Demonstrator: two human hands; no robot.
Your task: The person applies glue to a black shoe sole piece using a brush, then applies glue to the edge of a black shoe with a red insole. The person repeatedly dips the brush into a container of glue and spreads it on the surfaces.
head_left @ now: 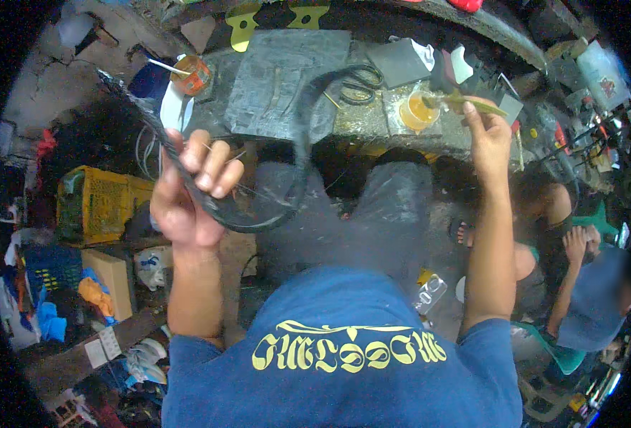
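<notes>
My left hand (194, 189) is raised at the left with its fingers curled round a long black strap (258, 227). The strap's frayed-looking end sticks up and left past the fingers. From the hand it sags in a loop over my lap, then rises to the bench, where the rest lies coiled. At the right, my right hand (488, 128) pinches a thin brush (497, 110) with a yellowish handle. The brush's blurred tip points left, at a clear cup of amber liquid (419, 112); whether it touches the liquid I cannot tell.
A dark flat slab (280, 78) lies on the cluttered workbench. Left of it stands an orange can (190, 75) with a white stick in it. Yellow cut-out pieces (242, 28) lie at the back. A yellow crate (94, 203) stands left, and another person (593, 296) sits at the right.
</notes>
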